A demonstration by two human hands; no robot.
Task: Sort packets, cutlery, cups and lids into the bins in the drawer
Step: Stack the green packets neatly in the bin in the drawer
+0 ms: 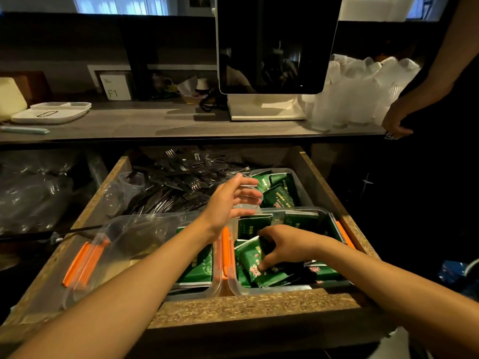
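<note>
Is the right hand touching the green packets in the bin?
Touching. The head view shows the right hand down in the clear bin, its fingers curled onto a green packet with no gap between them.

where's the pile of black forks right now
In the head view, the black forks lie loose at the drawer's back left, beyond the left hand and left of the green packets.

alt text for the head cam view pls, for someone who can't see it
Seen from above, a person's right hand grips green packets in a clear bin inside an open wooden drawer, while the left hand hovers open above. Black plastic forks fill the drawer's back; clear cups sit on the counter above.
</note>
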